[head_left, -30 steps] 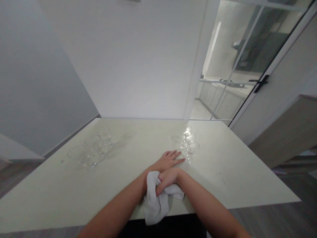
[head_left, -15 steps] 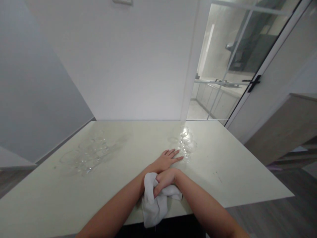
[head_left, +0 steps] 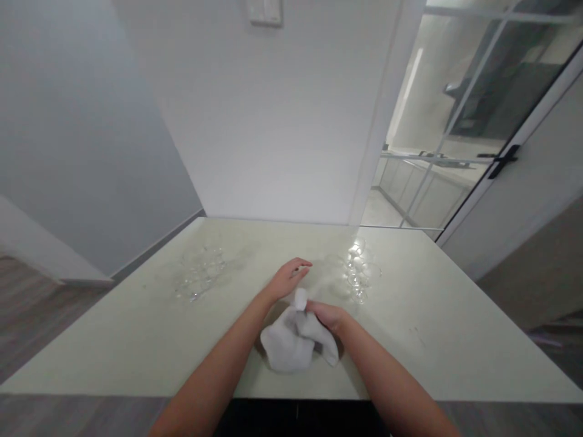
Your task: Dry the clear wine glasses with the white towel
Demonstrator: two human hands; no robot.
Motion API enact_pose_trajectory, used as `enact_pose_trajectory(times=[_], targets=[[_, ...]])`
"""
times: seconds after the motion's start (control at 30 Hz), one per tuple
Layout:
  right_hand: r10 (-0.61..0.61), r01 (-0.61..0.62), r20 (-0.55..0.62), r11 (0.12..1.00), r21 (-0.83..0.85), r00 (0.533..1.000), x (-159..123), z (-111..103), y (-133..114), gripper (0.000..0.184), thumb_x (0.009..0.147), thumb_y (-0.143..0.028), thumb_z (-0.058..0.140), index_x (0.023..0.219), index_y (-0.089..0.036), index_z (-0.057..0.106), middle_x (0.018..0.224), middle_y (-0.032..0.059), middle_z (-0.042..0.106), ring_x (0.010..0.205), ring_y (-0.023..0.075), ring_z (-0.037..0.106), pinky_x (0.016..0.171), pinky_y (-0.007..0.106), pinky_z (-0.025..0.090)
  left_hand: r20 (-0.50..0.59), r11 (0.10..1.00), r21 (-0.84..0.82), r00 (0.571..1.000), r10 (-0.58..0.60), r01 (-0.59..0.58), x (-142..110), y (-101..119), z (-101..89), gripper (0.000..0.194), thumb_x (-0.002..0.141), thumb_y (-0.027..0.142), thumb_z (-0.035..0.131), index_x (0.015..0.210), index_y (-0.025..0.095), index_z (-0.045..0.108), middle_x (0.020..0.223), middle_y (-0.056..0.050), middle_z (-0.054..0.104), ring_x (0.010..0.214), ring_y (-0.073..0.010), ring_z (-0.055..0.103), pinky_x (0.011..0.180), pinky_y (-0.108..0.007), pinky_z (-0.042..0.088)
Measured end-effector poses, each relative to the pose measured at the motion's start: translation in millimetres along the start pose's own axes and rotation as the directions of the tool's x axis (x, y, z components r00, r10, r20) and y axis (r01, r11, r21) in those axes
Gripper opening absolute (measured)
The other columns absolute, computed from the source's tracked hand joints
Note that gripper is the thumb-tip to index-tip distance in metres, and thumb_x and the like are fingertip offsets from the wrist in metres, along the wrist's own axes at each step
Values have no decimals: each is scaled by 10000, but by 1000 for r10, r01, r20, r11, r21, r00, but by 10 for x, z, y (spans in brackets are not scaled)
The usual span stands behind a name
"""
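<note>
A crumpled white cloth [head_left: 291,341] lies on the pale table [head_left: 113,340] near its front edge. My right hand [head_left: 327,315] is closed on the cloth's upper corner, pinching it up. Just beyond it my left hand [head_left: 288,278] hovers above the table with its fingers loosely curled and nothing in them. A cluster of clear stemmed glasses [head_left: 357,273] stands to the right of my left hand. A second group of clear glasses [head_left: 198,276] sits to its left.
A white wall rises behind the table, with a switch plate [head_left: 264,11] high up. A glass-paned door [head_left: 460,121] with a black handle [head_left: 501,159] stands at the right. Wooden floor shows at both sides.
My left hand has lifted off the table and drawn left, away from the right-hand glasses. My right hand has shifted on the cloth, which has moved further onto the table. The view has swung left.
</note>
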State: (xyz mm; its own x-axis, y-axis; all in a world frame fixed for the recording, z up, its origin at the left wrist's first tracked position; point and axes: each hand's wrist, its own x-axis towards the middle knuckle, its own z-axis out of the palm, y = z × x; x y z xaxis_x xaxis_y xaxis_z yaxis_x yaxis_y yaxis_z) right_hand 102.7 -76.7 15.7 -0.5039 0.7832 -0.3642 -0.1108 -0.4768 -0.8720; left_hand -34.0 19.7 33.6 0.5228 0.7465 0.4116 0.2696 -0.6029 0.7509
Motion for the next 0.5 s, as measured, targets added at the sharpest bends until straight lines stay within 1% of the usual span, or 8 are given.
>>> enact_pose_trajectory(times=[0.03,0.07,0.17,0.23,0.27,0.33,0.37,0.5], targets=[[-4,7,-36,996,90,999,22,2,-18,507,736,-638,530,820,-154,653,708,69,700,741,223,682,790,350,541,-152,997,-56,987,-51,43,-29,-18,-112,261,889,359,520,1075,210,625,1024,-69,653,966,-171,604,853,-318,475],[-42,55,-85,984,167,996,44,1,-39,560,767,-667,460,839,-146,650,731,83,704,786,236,687,815,368,536,-312,990,-123,945,-104,68,-61,-38,-212,272,868,343,552,1101,213,603,970,-59,649,900,-157,613,788,-287,484],[-78,126,-178,953,276,981,95,-25,-92,604,792,-690,403,893,-147,647,822,100,718,904,258,682,867,402,518,-674,957,-288,706,-218,21,-148,-108,-424,426,824,279,598,1234,220,495,803,-4,596,672,-101,575,630,-209,457],[-89,152,-214,943,298,973,111,-55,-101,621,787,-708,396,910,-154,649,854,103,722,932,264,678,877,416,514,-793,942,-332,554,-254,-43,-176,-155,-498,568,817,244,591,1342,234,375,775,22,567,580,-77,526,570,-185,434],[-89,155,-225,942,298,970,115,-69,-99,628,786,-713,395,914,-155,652,859,103,723,937,265,677,880,419,513,-824,937,-343,498,-268,-63,-179,-176,-520,638,815,234,587,1387,245,306,778,28,562,553,-69,511,550,-178,426],[-70,141,-239,946,293,968,118,-89,-89,623,793,-708,400,920,-154,655,862,103,725,942,261,676,883,414,514,-849,925,-373,428,-310,-71,-168,-215,-546,729,817,227,578,1438,262,197,798,32,564,525,-59,499,525,-170,416],[-57,128,-244,948,290,968,119,-94,-84,614,799,-700,404,922,-153,655,860,102,725,943,258,676,882,407,516,-849,918,-392,410,-334,-62,-158,-233,-552,744,818,228,575,1445,262,175,804,31,565,516,-56,497,516,-168,412],[-56,122,-261,962,244,964,129,-96,-82,584,837,-660,373,910,-154,657,837,99,726,938,243,679,877,379,521,-816,875,-484,371,-442,-22,-123,-291,-532,685,827,257,562,1415,228,211,792,29,563,480,-48,479,462,-161,376]])
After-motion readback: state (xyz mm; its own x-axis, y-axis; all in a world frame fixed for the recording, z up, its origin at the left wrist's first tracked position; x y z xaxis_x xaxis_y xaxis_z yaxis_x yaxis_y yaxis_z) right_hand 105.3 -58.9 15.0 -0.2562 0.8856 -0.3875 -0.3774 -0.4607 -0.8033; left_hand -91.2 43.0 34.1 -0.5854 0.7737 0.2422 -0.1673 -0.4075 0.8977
